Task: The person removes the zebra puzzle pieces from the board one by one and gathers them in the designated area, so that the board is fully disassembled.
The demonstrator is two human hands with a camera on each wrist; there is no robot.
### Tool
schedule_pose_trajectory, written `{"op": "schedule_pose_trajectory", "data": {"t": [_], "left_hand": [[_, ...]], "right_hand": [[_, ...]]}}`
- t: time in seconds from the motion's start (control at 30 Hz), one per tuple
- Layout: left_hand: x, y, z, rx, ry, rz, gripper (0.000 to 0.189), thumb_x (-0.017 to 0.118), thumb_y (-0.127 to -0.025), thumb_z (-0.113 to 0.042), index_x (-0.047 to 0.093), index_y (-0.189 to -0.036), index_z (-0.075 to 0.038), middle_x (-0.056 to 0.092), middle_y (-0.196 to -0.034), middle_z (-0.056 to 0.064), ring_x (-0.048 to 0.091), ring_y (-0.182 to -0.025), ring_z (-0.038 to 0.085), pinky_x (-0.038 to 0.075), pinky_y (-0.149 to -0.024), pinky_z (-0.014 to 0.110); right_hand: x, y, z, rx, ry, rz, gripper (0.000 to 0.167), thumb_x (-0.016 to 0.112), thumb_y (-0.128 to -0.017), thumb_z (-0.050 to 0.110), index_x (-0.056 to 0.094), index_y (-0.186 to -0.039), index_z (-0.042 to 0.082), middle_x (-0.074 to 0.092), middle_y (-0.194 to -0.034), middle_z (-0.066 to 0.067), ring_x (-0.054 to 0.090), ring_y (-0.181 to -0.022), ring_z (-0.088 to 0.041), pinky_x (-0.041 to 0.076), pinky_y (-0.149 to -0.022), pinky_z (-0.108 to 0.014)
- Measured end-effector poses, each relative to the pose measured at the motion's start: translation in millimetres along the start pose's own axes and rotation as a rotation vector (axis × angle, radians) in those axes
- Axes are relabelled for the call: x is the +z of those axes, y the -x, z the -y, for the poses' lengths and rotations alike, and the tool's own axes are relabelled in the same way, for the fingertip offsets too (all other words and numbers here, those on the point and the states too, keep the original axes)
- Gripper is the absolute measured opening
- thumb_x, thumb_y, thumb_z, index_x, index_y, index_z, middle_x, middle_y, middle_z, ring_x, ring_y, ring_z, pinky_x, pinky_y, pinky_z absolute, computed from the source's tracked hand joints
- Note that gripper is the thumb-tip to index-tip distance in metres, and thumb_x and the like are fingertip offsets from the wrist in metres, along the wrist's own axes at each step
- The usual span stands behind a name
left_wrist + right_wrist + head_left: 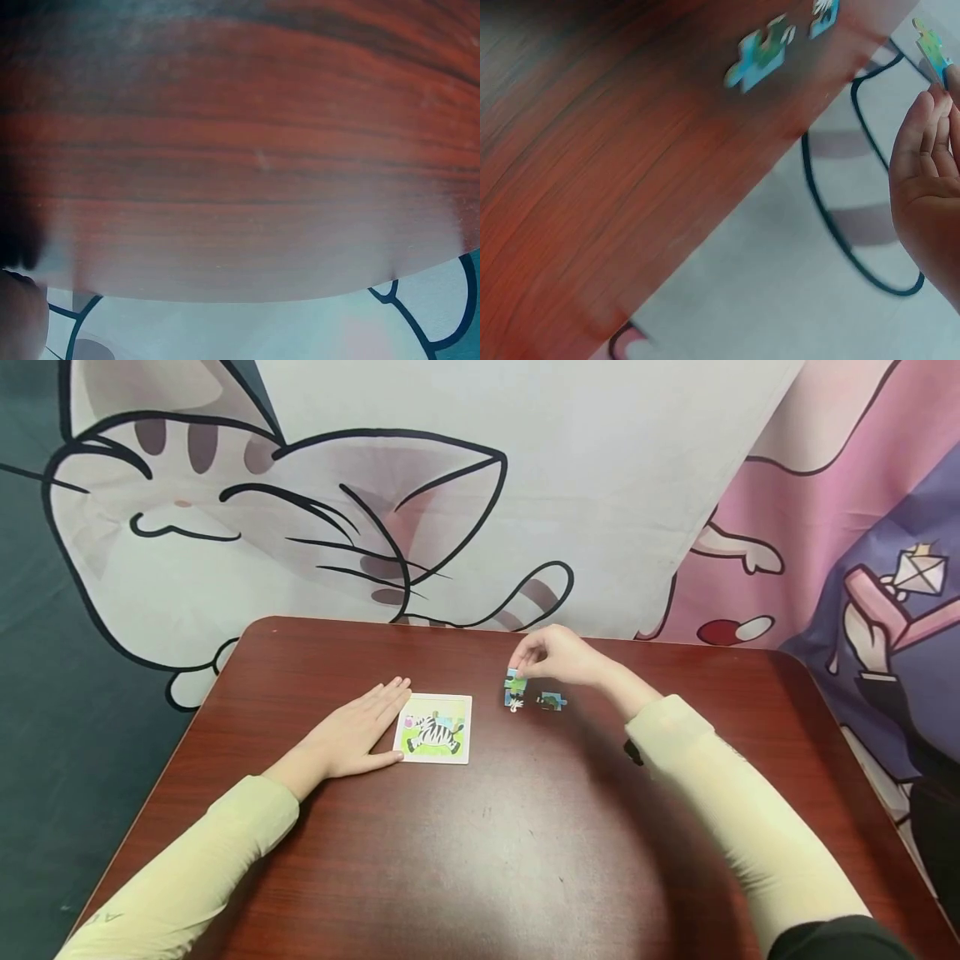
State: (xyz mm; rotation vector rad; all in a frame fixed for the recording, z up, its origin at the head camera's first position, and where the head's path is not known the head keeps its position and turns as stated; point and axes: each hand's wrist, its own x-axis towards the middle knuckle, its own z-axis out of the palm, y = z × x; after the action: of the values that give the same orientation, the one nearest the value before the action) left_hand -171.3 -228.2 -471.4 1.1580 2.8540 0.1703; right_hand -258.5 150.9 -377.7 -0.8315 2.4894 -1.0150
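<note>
A square zebra puzzle with a white border (467, 731) lies on the table. My left hand (348, 735) rests flat beside it, straight fingers along its left edge and thumb at the lower left corner. Between thumb and fingertips, my right hand (558, 656) pinches a green and blue puzzle piece (931, 49), raised to the right of the puzzle. Beneath that hand, a blue piece with white and black on it (513, 701) lies on the tabletop. Another piece, dark green and blue (759, 56), lies just to its right. In the left wrist view, only part of the hand shows, at the lower left.
The brown wooden table (480, 860) has rounded far corners. Just behind its far edge hangs a white cloth (615, 485) with a cat drawing, and a pink and purple printed cloth (840, 510) hangs at the right. A small black object (633, 752) shows under the right sleeve.
</note>
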Motion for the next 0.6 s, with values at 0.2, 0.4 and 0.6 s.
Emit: {"op": "schedule_pose_trajectory", "data": {"t": [0.2, 0.4, 0.6], "left_hand": [[-0.1, 0.0, -0.5, -0.007, -0.007, 0.007, 0.098, 0.060, -0.100, -0.058, 0.023, -0.167, 0.003, 0.019, -0.178, 0.018, 0.019, -0.166, 0.032, 0.024, -0.135, 0.048], [-0.3, 0.5, -0.9, -0.009, 0.003, 0.008, 0.097, 0.060, -0.100, -0.057, 0.023, -0.167, 0.003, 0.019, -0.178, 0.018, 0.019, -0.166, 0.032, 0.024, -0.136, 0.048], [0.6, 0.7, -0.5, -0.010, 0.003, 0.001, 0.097, 0.060, -0.100, -0.057, 0.023, -0.167, 0.003, 0.019, -0.178, 0.018, 0.019, -0.166, 0.032, 0.024, -0.135, 0.047]], "right_hand": [[-17, 19.0, -17, 0.055, 0.016, -0.012, 0.007, 0.079, -0.092, 0.003, 0.081, -0.099, 0.004, 0.079, -0.088, -0.009, 0.067, -0.081, -0.008, 0.056, -0.080, -0.022], [-31, 37.3, -36, 0.104, 0.023, -0.017, 0.007, 0.081, -0.091, 0.003, 0.081, -0.098, 0.004, 0.079, -0.088, -0.008, 0.067, -0.079, -0.004, 0.056, -0.077, -0.019], [-38, 55.0, -55, 0.144, -0.001, 0.012, 0.008, 0.080, -0.091, 0.001, 0.081, -0.099, -0.001, 0.079, -0.089, -0.014, 0.067, -0.078, -0.003, 0.056, -0.075, -0.017]]}}
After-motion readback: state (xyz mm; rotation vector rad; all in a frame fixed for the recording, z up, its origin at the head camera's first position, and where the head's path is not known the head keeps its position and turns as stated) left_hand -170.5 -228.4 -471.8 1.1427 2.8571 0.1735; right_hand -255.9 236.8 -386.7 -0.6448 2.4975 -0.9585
